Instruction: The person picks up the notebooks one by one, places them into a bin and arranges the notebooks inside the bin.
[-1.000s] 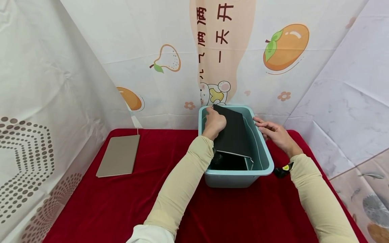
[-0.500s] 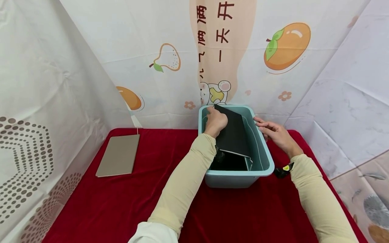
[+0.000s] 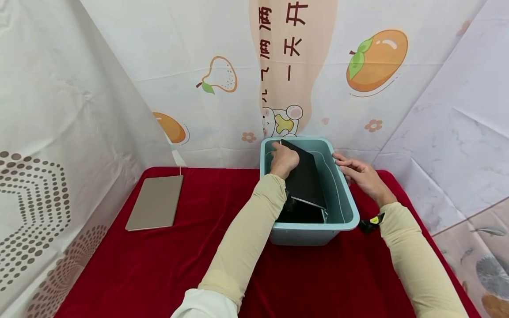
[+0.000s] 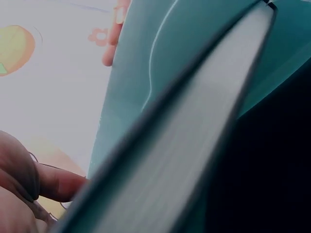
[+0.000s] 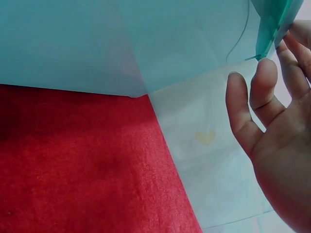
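Note:
In the head view, my left hand [image 3: 284, 160] reaches into a light blue plastic bin [image 3: 314, 226] and grips a black-covered notebook [image 3: 304, 176] near its far left edge. The notebook leans at a slant inside the bin. Its pale page block [image 4: 194, 126] runs diagonally across the left wrist view, close to the camera. Beneath it in the bin lies another dark flat thing [image 3: 304, 215], partly covered. My right hand [image 3: 362, 176] is at the bin's right rim, its fingertips touching it from outside. Its fingers [image 5: 238, 97] look extended in the right wrist view.
A grey-beige notebook [image 3: 156, 204] lies flat on the red tablecloth [image 3: 191, 247] to the left. Behind the bin hangs a white printed curtain [image 3: 222, 110], near the bin's back rim. A dark wrist device [image 3: 369, 225] sits under my right wrist.
The black notebook has sunk lower into the bin and tilted more steeply, my left hand moving slightly right with it. My right hand stays at the rim.

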Demonstrator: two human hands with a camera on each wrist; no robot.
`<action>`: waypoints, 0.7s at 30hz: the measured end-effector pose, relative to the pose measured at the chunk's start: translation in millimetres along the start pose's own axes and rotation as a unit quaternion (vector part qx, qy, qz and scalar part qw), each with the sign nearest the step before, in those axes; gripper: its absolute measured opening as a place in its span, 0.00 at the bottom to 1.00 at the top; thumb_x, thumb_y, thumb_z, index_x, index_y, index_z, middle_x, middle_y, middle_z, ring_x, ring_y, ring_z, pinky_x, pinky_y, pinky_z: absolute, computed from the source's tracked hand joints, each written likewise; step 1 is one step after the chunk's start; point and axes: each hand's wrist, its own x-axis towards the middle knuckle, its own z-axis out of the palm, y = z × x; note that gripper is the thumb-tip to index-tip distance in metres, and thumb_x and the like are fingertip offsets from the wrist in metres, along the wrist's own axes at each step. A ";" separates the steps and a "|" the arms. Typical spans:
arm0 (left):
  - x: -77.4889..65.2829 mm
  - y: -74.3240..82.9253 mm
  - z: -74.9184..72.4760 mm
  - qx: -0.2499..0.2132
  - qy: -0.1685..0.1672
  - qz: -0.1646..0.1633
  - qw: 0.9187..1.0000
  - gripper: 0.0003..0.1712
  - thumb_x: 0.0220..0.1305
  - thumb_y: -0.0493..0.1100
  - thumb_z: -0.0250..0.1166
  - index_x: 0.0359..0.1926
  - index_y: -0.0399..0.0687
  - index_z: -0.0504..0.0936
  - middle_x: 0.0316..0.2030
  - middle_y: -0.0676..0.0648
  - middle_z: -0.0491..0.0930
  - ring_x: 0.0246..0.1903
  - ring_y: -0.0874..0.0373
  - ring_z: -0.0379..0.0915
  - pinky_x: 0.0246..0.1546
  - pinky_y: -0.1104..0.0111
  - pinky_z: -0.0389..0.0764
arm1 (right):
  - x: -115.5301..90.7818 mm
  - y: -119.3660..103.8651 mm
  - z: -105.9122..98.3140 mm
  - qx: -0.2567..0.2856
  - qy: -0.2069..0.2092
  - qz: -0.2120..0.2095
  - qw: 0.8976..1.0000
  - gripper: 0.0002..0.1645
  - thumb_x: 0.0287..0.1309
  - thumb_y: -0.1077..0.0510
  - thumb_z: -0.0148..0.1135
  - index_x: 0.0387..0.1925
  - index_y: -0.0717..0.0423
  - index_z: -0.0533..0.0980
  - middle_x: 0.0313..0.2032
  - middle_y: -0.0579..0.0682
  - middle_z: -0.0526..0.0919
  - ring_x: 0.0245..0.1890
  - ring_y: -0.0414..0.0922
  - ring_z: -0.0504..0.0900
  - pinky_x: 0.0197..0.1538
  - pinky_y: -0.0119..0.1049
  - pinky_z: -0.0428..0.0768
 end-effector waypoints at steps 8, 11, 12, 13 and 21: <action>2.8 -9.9 2.6 -0.012 -0.031 -0.002 0.999 0.41 0.76 0.42 0.46 0.81 0.47 0.35 0.77 0.33 0.53 0.69 0.37 0.64 0.69 0.50 0.70 | -1.2 2.2 1.1 0.010 -0.002 -0.003 1.000 0.23 0.76 0.55 0.54 0.63 0.67 0.74 0.69 0.31 0.74 0.58 0.30 0.75 0.37 0.27 0.81; 5.4 -13.4 3.7 -0.014 -0.041 0.002 0.999 0.41 0.76 0.42 0.46 0.81 0.48 0.36 0.77 0.33 0.52 0.71 0.35 0.61 0.70 0.49 0.70 | -1.5 1.6 1.7 0.016 -0.003 -0.004 1.000 0.24 0.76 0.56 0.55 0.63 0.68 0.74 0.68 0.30 0.74 0.56 0.31 0.76 0.37 0.28 0.80; 6.1 -14.1 4.0 -0.012 -0.042 0.003 0.999 0.40 0.76 0.42 0.46 0.80 0.48 0.37 0.77 0.33 0.53 0.70 0.35 0.62 0.69 0.49 0.70 | -1.5 1.3 1.9 0.018 -0.002 -0.004 1.000 0.24 0.76 0.56 0.55 0.63 0.68 0.74 0.68 0.30 0.74 0.55 0.31 0.76 0.37 0.28 0.81; 6.9 -14.8 4.2 -0.010 -0.042 0.003 0.999 0.40 0.76 0.42 0.46 0.80 0.47 0.37 0.77 0.32 0.52 0.70 0.35 0.63 0.68 0.49 0.71 | -1.4 1.2 2.1 0.019 -0.002 -0.004 1.000 0.24 0.76 0.55 0.55 0.63 0.67 0.74 0.68 0.29 0.74 0.54 0.32 0.77 0.37 0.28 0.81; 3.4 -16.6 3.7 0.002 -0.040 0.001 0.999 0.41 0.77 0.42 0.47 0.80 0.47 0.36 0.77 0.32 0.51 0.62 0.36 0.70 0.61 0.50 0.75 | -0.8 0.5 2.4 0.022 -0.004 -0.003 1.000 0.24 0.76 0.55 0.55 0.62 0.69 0.74 0.68 0.30 0.74 0.52 0.32 0.77 0.36 0.28 0.79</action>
